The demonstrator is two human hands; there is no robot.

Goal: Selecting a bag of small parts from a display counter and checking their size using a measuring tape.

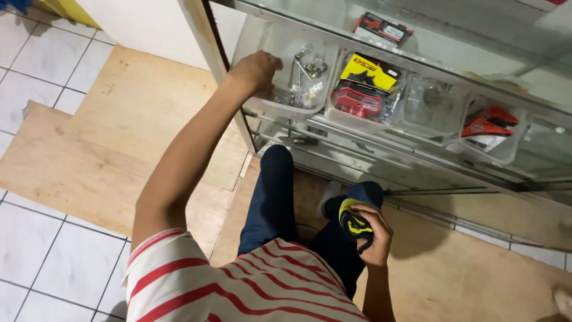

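meanwhile left hand [257, 67] in bin [280, 107] – right hand [372, 235] grips pack [353, 223]

Parts shop; glass display case [417, 53]; clear bins [363, 122] of packaged hardware.

Glossy glass is seen on the display case [417, 36]; translucent matt plastic on the bins [280, 110]; shiny metal on the hardware [308, 67]. Matt plywood [119, 137] is laid over glazed white tiles [47, 65]. Striped cloth shirt [238, 286].
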